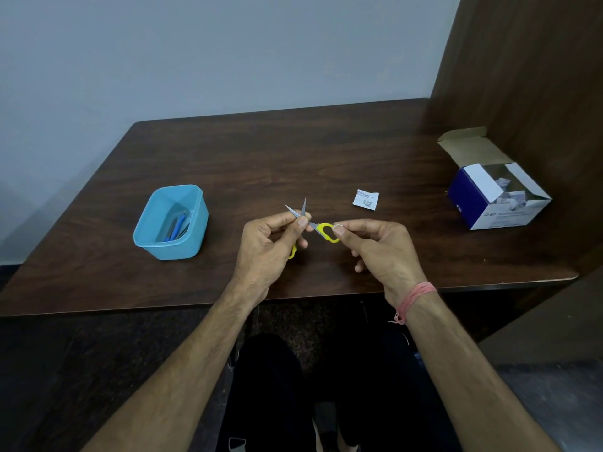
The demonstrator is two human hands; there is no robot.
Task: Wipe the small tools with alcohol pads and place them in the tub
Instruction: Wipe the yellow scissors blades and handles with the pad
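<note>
A: Item one?

B: I log a pair of small scissors with yellow plastic loop handles and pointed steel blades [311,225], held above the dark brown wood-grain surface [261,151], near its front edge. The blades stand spread apart, tips pointing away from the person.

A: Hands?

B: Left hand [270,246]: fingers curled around the scissors at the pivot, thumb and forefinger pinching the blades; one yellow loop shows under its fingers. Right hand [380,247]: thumb and forefinger pinch the other yellow loop, with a small white scrap between the fingertips; I cannot tell whether that is a pad.

A: Item two?

B: A light blue rounded-square plastic tub [171,221], on the surface to the left, well apart from the hands. Inside I see a blue-handled tool [177,225] and what looks like a slim metal piece beside it.

A: Other entries?

B: A torn white printed sachet wrapper [366,199] lying flat, beyond the right hand. An open blue-and-white cardboard box of pads [499,197] at the far right, flap raised, beside a brown wooden side panel [522,76]. A pink thread band [416,300] on the right wrist.
</note>
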